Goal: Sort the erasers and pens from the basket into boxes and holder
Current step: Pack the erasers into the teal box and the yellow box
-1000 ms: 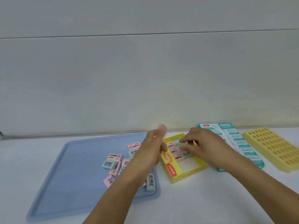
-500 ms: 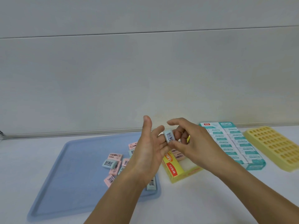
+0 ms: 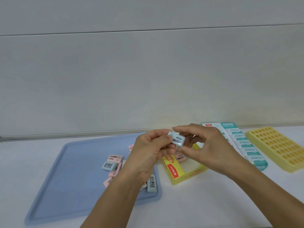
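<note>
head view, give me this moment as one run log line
left hand: holds blue eraser | right hand: pinches same eraser | where: above yellow box | blue tray: loose erasers left | step: boxing pending

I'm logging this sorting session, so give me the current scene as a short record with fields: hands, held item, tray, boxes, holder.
hands: left hand and right hand both pinch one eraser above the table
held item: pale blue eraser
tray: blue tray with loose pink and blue erasers
boxes: yellow box, partly filled; teal box, erasers in rows
holder: yellow holder, no pens seen
</note>
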